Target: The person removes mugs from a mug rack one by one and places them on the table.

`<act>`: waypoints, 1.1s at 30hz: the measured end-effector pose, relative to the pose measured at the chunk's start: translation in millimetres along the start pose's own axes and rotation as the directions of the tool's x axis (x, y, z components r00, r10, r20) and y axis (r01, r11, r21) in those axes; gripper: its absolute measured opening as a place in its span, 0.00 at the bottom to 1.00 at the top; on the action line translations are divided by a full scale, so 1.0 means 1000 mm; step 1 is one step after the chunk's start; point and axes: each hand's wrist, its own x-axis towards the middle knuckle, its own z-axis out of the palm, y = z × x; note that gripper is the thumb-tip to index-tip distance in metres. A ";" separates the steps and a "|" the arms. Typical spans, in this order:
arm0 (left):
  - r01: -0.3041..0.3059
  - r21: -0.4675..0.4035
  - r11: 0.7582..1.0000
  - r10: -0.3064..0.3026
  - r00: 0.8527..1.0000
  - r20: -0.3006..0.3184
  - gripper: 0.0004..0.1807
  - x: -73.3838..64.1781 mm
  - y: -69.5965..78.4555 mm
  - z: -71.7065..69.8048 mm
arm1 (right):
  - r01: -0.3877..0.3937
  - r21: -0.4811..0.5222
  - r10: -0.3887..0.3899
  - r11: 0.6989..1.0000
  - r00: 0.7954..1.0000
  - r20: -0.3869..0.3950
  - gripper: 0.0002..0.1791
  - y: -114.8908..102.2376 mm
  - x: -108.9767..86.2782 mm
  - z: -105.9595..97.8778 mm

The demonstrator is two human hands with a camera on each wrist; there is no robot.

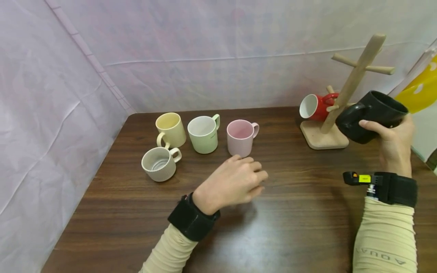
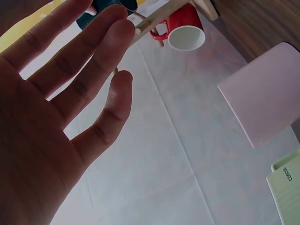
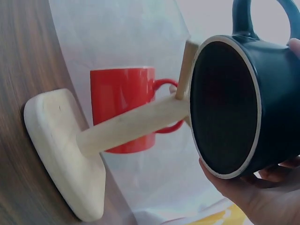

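My right hand (image 1: 398, 142) grips a black mug (image 1: 384, 108) in the air just right of the wooden mug tree (image 1: 353, 81). The mug is tilted, with its handle on the side toward the tree; its dark base (image 3: 226, 110) faces the right wrist camera. A red mug (image 1: 318, 108) hangs sideways by its handle on a low peg of the tree. Over the table, my left hand (image 1: 235, 182) hovers in front of the pink mug (image 1: 240, 140), holding nothing. In the left wrist view its fingers (image 2: 101, 119) are loosely bent and spread.
Left of the pink mug stand a pale green mug (image 1: 204, 138), a yellow mug (image 1: 172, 132) and a grey-white cup (image 1: 160, 167), all upright on the brown table (image 1: 286, 212). A pale cloth (image 1: 205, 76) hangs behind. Something yellow (image 1: 421, 89) is at the right edge.
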 end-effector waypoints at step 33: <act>0.140 0.012 0.990 -0.139 0.988 -0.062 0.08 -0.008 -0.018 -0.004 | 0.020 -0.103 0.014 0.994 0.948 0.318 0.42 -0.009 -0.025 0.059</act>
